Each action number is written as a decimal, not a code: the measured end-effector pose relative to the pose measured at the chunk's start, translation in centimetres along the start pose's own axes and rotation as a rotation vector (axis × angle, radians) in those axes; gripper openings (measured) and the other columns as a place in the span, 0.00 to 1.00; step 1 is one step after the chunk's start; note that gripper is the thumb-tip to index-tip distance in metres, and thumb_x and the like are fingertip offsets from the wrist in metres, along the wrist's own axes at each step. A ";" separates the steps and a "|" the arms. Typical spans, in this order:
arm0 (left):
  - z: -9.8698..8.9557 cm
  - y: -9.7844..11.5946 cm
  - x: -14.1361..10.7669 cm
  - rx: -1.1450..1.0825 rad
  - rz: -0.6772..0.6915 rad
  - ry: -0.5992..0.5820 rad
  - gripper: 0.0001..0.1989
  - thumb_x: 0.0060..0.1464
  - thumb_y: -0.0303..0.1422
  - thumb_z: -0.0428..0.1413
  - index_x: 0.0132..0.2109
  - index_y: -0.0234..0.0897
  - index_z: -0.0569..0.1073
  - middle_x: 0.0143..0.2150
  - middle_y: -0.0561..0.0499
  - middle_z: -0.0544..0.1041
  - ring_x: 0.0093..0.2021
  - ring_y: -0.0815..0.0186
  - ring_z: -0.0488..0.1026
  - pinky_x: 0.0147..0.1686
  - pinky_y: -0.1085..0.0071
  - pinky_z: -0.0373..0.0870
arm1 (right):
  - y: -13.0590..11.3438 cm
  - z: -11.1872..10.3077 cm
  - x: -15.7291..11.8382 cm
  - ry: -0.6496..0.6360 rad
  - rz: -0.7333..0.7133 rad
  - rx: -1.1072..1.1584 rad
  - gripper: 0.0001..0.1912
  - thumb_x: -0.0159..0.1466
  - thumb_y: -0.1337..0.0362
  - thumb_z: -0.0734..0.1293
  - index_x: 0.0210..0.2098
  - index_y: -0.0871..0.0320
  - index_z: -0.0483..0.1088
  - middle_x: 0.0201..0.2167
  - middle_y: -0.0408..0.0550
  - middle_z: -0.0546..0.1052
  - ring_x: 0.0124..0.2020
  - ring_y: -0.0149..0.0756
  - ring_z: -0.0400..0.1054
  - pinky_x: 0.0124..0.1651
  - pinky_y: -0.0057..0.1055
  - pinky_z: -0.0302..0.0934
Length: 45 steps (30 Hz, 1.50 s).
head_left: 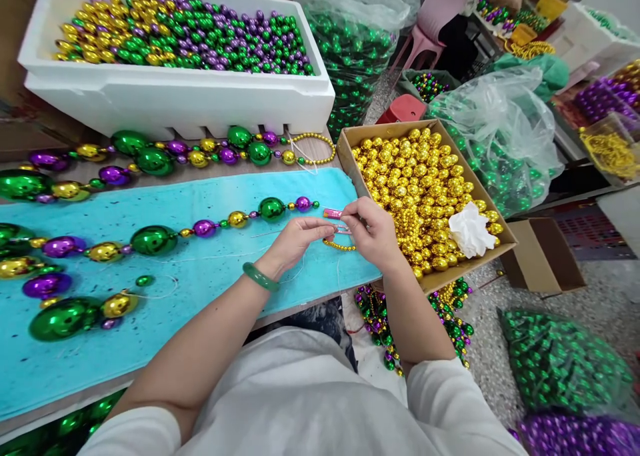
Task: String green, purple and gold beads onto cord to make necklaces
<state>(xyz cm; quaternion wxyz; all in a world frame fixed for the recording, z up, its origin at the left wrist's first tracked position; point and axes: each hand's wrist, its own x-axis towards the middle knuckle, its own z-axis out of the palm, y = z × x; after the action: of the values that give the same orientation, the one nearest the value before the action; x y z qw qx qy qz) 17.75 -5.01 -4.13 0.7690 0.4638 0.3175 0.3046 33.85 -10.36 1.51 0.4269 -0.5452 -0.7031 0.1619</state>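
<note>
My left hand (pixel 306 235), with a green bangle (pixel 260 277) on its wrist, is closed in a pinch over the blue cloth (pixel 280 276). What its fingertips hold is too small to make out. Close against it, my right hand (pixel 371 231) is closed on a small pink item (pixel 333 213), perhaps thread snips. A short string of small gold beads (pixel 341 245) curves just below both hands. To the left lies a strand of green, purple and gold beads (pixel 155 240), its small end near my fingers. Thin white thread (pixel 220 257) trails across the cloth.
A white foam box (pixel 175 99) of mixed beads stands behind. At right, a cardboard box (pixel 467 269) holds gold beads and a crumpled white tissue (pixel 471 231). Another bead strand (pixel 155 161) lies along the foam box. Bags of green beads (pixel 565 363) sit on the floor.
</note>
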 end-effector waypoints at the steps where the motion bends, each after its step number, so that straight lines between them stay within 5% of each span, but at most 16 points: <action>1: 0.0 -0.1 -0.1 -0.014 -0.018 -0.007 0.10 0.41 0.37 0.67 0.30 0.35 0.81 0.27 0.50 0.78 0.31 0.67 0.70 0.38 0.67 0.66 | 0.1 0.0 0.0 0.016 0.013 0.008 0.07 0.64 0.69 0.61 0.31 0.56 0.68 0.29 0.44 0.71 0.30 0.32 0.64 0.35 0.31 0.58; 19: 0.5 -0.4 -0.1 -0.213 -0.011 0.183 0.14 0.34 0.37 0.70 0.31 0.36 0.80 0.23 0.54 0.75 0.25 0.71 0.69 0.31 0.71 0.63 | 2.4 0.4 -0.6 0.149 0.187 0.056 0.06 0.62 0.65 0.63 0.28 0.56 0.68 0.27 0.43 0.70 0.30 0.32 0.63 0.34 0.31 0.57; 28: 0.7 -0.7 -0.5 0.116 -0.002 0.192 0.11 0.38 0.36 0.68 0.32 0.36 0.82 0.29 0.49 0.80 0.31 0.66 0.72 0.36 0.68 0.67 | 2.8 0.3 -0.7 0.161 0.209 0.051 0.06 0.61 0.64 0.63 0.28 0.56 0.68 0.26 0.43 0.70 0.30 0.33 0.63 0.34 0.32 0.57; 34: 0.9 -0.6 -0.3 -0.020 0.033 0.294 0.11 0.40 0.38 0.66 0.30 0.34 0.78 0.23 0.52 0.76 0.27 0.68 0.71 0.33 0.68 0.66 | 3.7 0.7 -1.0 0.215 0.238 0.037 0.05 0.61 0.66 0.63 0.28 0.57 0.68 0.26 0.43 0.70 0.29 0.33 0.63 0.33 0.31 0.57; 41: 0.7 -0.2 -0.2 -0.197 -0.292 0.101 0.13 0.32 0.33 0.70 0.27 0.32 0.78 0.23 0.51 0.75 0.26 0.70 0.70 0.30 0.71 0.63 | 4.8 1.1 -1.7 0.239 0.278 0.020 0.05 0.60 0.67 0.63 0.28 0.56 0.67 0.27 0.44 0.70 0.29 0.33 0.64 0.34 0.31 0.57; 45: 1.3 0.4 -0.4 -0.343 -0.260 0.115 0.11 0.35 0.31 0.69 0.28 0.32 0.79 0.31 0.47 0.79 0.29 0.70 0.70 0.31 0.72 0.64 | 5.0 1.8 -2.4 0.193 0.272 -0.077 0.05 0.61 0.67 0.61 0.28 0.56 0.66 0.27 0.45 0.70 0.30 0.35 0.64 0.34 0.32 0.58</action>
<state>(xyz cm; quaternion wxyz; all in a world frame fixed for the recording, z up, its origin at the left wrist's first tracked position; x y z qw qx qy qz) 18.48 -5.82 -3.20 0.8500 0.2635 0.3612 0.2784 35.67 -10.31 -4.06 0.4455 -0.6644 -0.5841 0.1379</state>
